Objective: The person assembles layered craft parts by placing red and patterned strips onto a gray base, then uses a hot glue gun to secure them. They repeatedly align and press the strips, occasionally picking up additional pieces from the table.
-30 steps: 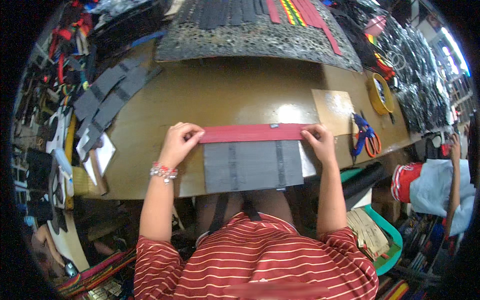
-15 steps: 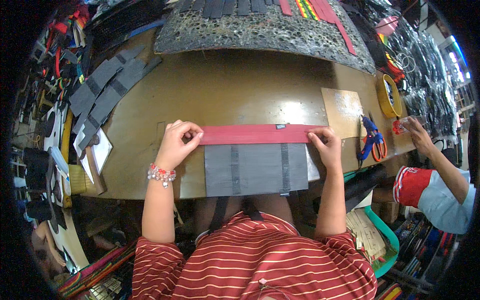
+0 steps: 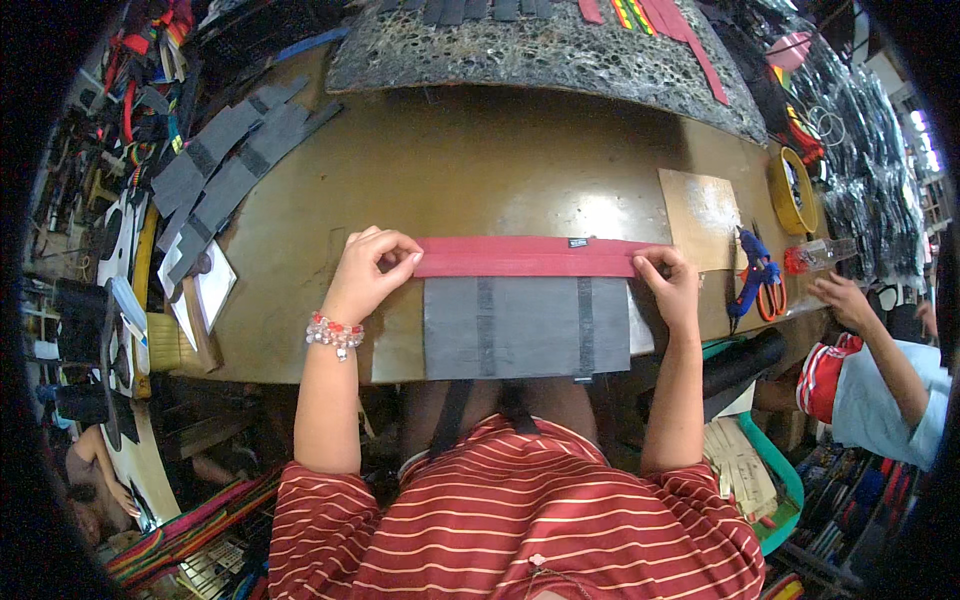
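Note:
A long red strip (image 3: 520, 258) with a lengthwise seam and a small dark label lies stretched between my hands. My left hand (image 3: 375, 268) pinches its left end between thumb and fingertips; a beaded bracelet circles that wrist. At the strip's right end, the thumb and forefinger of my right hand (image 3: 668, 280) are closed on it. Just below the strip, toward me, a flat grey panel (image 3: 530, 330) with two darker cross bands rests at the table's near edge. The strip runs along the panel's far edge and reaches past it on both sides.
Banded grey pieces (image 3: 235, 140) lie at far left, near a hammer (image 3: 198, 310) and a brush (image 3: 163, 343). On the right are cardboard (image 3: 697, 215), a blue glue gun (image 3: 757, 265), orange-handled scissors (image 3: 773, 298), a yellow container (image 3: 797, 205) and a clear bottle (image 3: 825, 253) beside another person's hand (image 3: 845, 300).
The view has shifted slightly; both my hands keep their pinch on the red strip. At right, the other person's hand has come away from the clear bottle, which now lies on the table.

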A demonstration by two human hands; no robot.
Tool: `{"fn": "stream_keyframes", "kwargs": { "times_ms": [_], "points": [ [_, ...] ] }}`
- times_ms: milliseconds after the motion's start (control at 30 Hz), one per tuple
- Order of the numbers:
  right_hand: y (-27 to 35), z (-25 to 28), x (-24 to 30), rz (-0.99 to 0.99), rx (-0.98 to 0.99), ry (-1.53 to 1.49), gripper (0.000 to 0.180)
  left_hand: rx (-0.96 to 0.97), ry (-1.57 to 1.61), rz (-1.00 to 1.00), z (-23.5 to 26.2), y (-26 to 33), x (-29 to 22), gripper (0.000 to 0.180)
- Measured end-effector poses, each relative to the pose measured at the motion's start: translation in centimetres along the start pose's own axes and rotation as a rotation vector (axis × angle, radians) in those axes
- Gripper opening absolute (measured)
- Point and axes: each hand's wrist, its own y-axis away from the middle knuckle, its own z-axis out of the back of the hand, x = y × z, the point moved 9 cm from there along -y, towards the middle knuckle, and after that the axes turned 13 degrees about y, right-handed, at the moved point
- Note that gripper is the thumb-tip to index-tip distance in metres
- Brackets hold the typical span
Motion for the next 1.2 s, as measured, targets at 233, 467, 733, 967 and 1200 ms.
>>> {"fn": "stream_keyframes", "kwargs": {
  "times_ms": [233,467,733,967,1200],
  "points": [
    [0.2,0.7,0.4,0.031,-0.033,-0.066,0.011,-0.04,0.14,-0.013,0.5,0.2,-0.3,0.007],
    [0.9,1.7,9.1,0.228,0.218,-0.412,0.016,-0.341,0.926,-0.037,3.0,0.7,2.3,0.007],
    [-0.2,-4.8,9.6,0.417,0.048,0.429,0.025,-0.425,0.782,0.309,2.2,0.8,6.2,0.013],
    [1.8,-5.7,11.0,0.559,-0.142,0.633,0.02,-0.35,0.661,0.288,1.6,0.3,5.6,0.015],
    [3.0,-7.0,11.1,0.569,-0.164,0.805,0.018,-0.355,0.633,0.289,1.5,0.3,5.8,0.016]
  ]
}}
